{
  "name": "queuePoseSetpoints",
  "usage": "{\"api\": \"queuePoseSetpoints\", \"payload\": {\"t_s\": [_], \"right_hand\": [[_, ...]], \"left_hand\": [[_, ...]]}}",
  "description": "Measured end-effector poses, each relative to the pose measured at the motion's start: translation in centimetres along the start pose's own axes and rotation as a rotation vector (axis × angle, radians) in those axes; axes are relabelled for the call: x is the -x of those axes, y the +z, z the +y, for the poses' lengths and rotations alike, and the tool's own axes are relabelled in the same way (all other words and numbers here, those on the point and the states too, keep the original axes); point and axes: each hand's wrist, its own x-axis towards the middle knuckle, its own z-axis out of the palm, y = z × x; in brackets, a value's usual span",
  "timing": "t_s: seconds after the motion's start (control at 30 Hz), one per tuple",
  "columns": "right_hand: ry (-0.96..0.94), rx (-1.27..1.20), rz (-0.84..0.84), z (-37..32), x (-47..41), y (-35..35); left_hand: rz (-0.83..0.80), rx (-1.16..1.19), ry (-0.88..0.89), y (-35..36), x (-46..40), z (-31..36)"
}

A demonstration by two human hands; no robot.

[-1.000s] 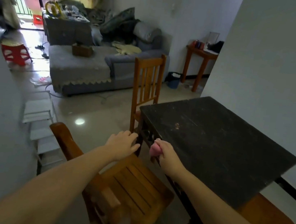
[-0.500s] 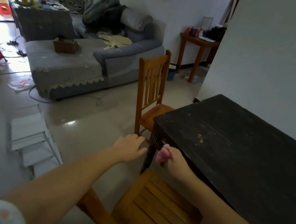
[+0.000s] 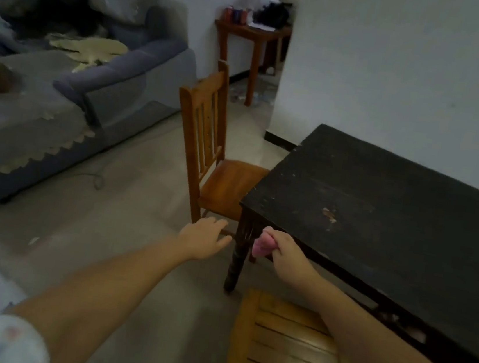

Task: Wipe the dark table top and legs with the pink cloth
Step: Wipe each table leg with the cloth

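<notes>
1. Right hand is closed around the bunched pink cloth, which bulges out past the thumb and forefinger.
2. Held this way, the cloth sits just below the near left corner of the dark table, against the apron under the top, right beside the table leg.
3. Left hand is empty, palm down with the fingers loosely spread; it floats in the air to the left of that leg, close to it but apart.
4. At the table's near left corner, the leg runs down to the pale floor; it looks turned and scuffed.
5. On the table top, worn pale scratches and a chipped spot show a little way in from the near left corner.
6. Against the table's left edge stands a wooden chair, its seat partly tucked under the top, its slatted back turned away from the table.
7. Below the table's near edge, a second wooden seat with slats shows under the right forearm.
8. Well to the left of the table lies a grey sofa with a scalloped cover.
9. Beyond the table, against the far wall, stands a small reddish side table.
</notes>
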Motion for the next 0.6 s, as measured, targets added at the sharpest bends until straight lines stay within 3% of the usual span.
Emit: {"api": "queuePoseSetpoints", "payload": {"t_s": [0.27,0.6], "right_hand": [[0.154,-0.076,0.218,0.2,-1.2,0.7],[0.307,-0.134,0.307,1.1,-6.5,1.8]], "left_hand": [[-0.120,-0.043,0.207,-0.6,-6.4,-2.1],[-0.245,-0.022,0.359,0.9,-14.0,-5.0]]}}
